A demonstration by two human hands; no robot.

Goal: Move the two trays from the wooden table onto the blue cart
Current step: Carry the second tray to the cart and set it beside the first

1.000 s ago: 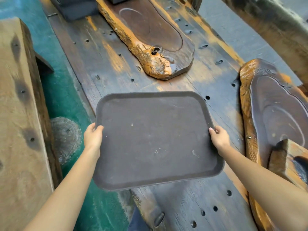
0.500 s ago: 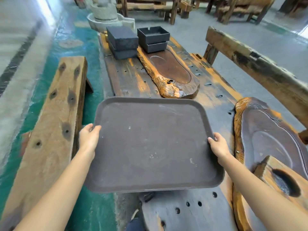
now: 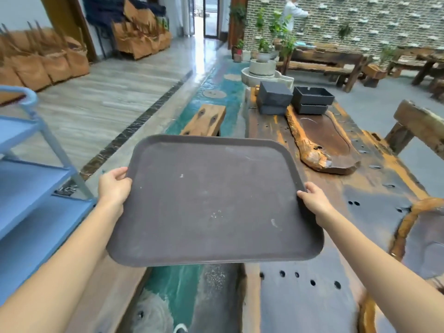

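Observation:
I hold a dark brown rectangular tray (image 3: 211, 200) level in the air, above the gap between the wooden table (image 3: 374, 188) and a bench. My left hand (image 3: 114, 186) grips its left rim and my right hand (image 3: 314, 203) grips its right rim. The tray is empty. The blue cart (image 3: 31, 179) stands at the left, its shelves close to my left forearm. A second tray may lie under the first; I cannot tell.
Two carved wooden tea boards (image 3: 324, 143) lie on the table, with black boxes (image 3: 274, 97) at its far end. A wooden bench (image 3: 204, 118) runs along the table's left. A person (image 3: 292, 13) stands by the far brick wall.
The tray has come up off the table and shifted left toward the cart. My head has lifted, so the room and the cart now show.

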